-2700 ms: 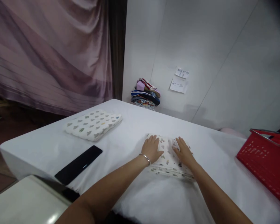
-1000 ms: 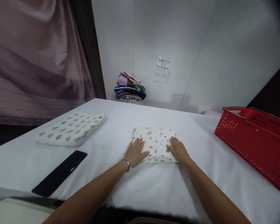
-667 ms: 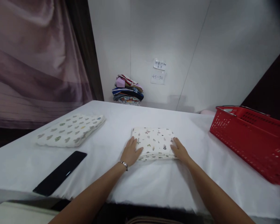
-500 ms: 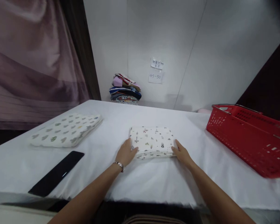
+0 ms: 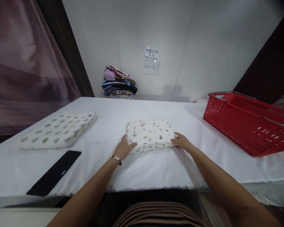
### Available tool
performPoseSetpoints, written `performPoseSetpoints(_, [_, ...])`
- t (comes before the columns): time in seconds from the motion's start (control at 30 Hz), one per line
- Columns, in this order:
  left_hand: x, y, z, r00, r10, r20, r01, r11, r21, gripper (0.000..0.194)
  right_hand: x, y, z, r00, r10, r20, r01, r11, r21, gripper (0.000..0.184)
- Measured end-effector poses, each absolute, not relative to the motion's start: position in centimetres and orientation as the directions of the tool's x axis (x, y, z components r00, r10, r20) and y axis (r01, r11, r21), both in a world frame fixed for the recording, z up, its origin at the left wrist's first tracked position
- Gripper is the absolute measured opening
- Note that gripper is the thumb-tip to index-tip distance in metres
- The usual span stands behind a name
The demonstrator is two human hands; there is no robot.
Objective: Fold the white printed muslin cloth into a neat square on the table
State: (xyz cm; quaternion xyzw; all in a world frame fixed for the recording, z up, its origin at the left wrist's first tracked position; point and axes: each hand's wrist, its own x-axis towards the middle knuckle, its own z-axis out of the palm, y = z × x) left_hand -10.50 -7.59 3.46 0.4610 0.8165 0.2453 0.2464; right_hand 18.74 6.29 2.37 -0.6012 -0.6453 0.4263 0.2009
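Observation:
A folded white cloth (image 5: 151,132) with small printed figures lies flat in front of me, its stacked layers showing along the near edge. At its near left corner is my left hand (image 5: 124,147), thumb on top and fingers along the side, with a silver bracelet at the wrist. My right hand (image 5: 182,142) grips the near right corner, thumb on the upper layer; its other fingers are partly hidden. Off to the left rests a second folded white cloth (image 5: 59,130), printed with grey cloud-like shapes.
A white-covered table (image 5: 153,173) carries everything. On the left lies a flat black device or panel (image 5: 54,173). A red basket (image 5: 246,123) with metal handles stands at right. Behind is a stack of folded fabrics (image 5: 119,83) by the wall, below paper labels (image 5: 150,67).
The view has shifted, so the table's contents appear slightly higher and farther left. Both hands stay at the folded cloth's near corners.

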Motion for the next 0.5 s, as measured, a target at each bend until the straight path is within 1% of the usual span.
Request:
performPoseSetpoints(0.07, [-10.2, -7.9, 3.5, -0.442, 0.883, -0.160, 0.661, 0.441, 0.608, 0.085, 18.8, 6.4, 2.3, -0.187, 0.952, -0.243, 0.559, -0.100, -0.823, 0.074])
performPoseSetpoints(0.17, [-9.7, -8.4, 3.4, -0.422, 0.895, -0.146, 0.688, 0.421, 0.591, 0.085, 19.2, 6.5, 1.9, -0.190, 0.961, -0.203, 0.518, -0.078, -0.852, 0.075])
performPoseSetpoints(0.23, [-9.6, -8.8, 3.3, -0.423, 0.898, -0.117, 0.716, 0.410, 0.565, 0.085, 19.6, 6.6, 1.5, -0.203, 0.963, -0.176, 0.540, -0.040, -0.840, 0.072])
performPoseSetpoints(0.27, [-9.6, -9.0, 3.2, -0.432, 0.899, -0.077, 0.738, 0.401, 0.543, 0.084, 19.8, 6.6, 1.3, -0.212, 0.967, -0.141, 0.570, 0.005, -0.822, 0.070])
performPoseSetpoints(0.3, [-9.5, -9.1, 3.2, -0.436, 0.900, -0.014, 0.767, 0.380, 0.516, 0.082, 19.9, 6.5, 1.2, -0.225, 0.971, -0.077, 0.604, 0.077, -0.794, 0.067])
performPoseSetpoints(0.37, [-9.4, -9.4, 3.1, -0.394, 0.904, 0.168, 0.848, 0.287, 0.447, 0.074, 20.2, 6.2, 1.1, -0.283, 0.950, 0.130, 0.651, 0.290, -0.702, 0.055])
performPoseSetpoints(0.43, [-9.1, -9.5, 3.1, -0.268, 0.902, 0.339, 0.920, 0.136, 0.367, 0.058, 20.3, 5.7, 1.1, -0.375, 0.862, 0.342, 0.630, 0.507, -0.588, 0.039])
performPoseSetpoints(0.5, [-8.6, -9.5, 3.2, -0.114, 0.900, 0.421, 0.951, -0.024, 0.309, 0.040, 20.2, 5.1, 1.2, -0.498, 0.742, 0.448, 0.550, 0.670, -0.498, 0.027])
